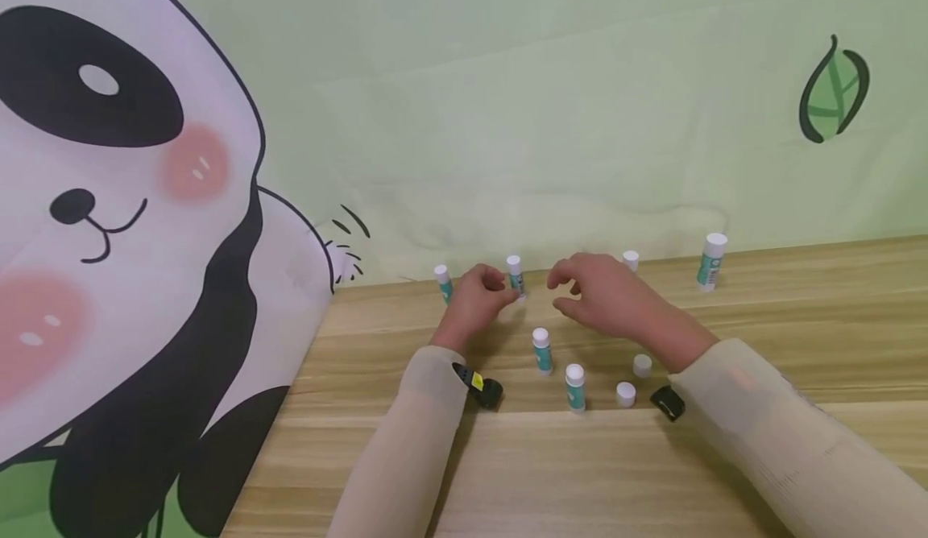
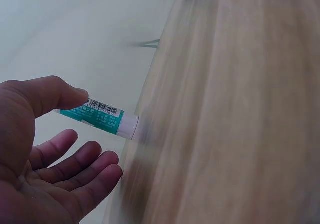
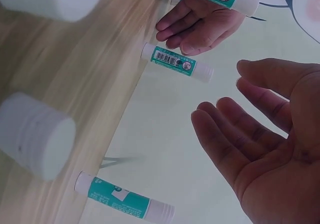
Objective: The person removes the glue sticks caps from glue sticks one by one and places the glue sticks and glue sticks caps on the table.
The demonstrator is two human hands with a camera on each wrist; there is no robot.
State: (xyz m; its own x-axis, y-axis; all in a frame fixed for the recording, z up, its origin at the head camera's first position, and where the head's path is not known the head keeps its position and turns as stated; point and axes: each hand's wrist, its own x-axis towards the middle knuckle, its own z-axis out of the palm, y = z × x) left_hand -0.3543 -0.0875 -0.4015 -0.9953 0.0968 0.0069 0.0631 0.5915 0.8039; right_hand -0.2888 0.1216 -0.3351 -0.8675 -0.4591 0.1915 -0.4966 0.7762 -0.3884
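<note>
Just beside a teal-and-white glue stick (image 1: 515, 277), standing upright near the table's back edge, is my left hand (image 1: 474, 304). Its fingers are loosely bent, and in the left wrist view the thumb overlaps the upper part of that glue stick (image 2: 102, 116); whether it touches cannot be told. To the right, my right hand (image 1: 609, 295) hovers above the table with fingers spread and nothing held, partly covering another glue stick (image 1: 631, 261). Two more glue sticks, one (image 1: 542, 351) and a second (image 1: 575, 388), stand nearer the front.
Two loose white caps (image 1: 626, 395) (image 1: 642, 366) sit by the right forearm. At the back right stands a larger glue stick (image 1: 711, 262); another glue stick (image 1: 443, 280) is partly behind the left hand. A panda-printed cloth (image 1: 507, 119) rises behind the wooden table (image 1: 551, 473).
</note>
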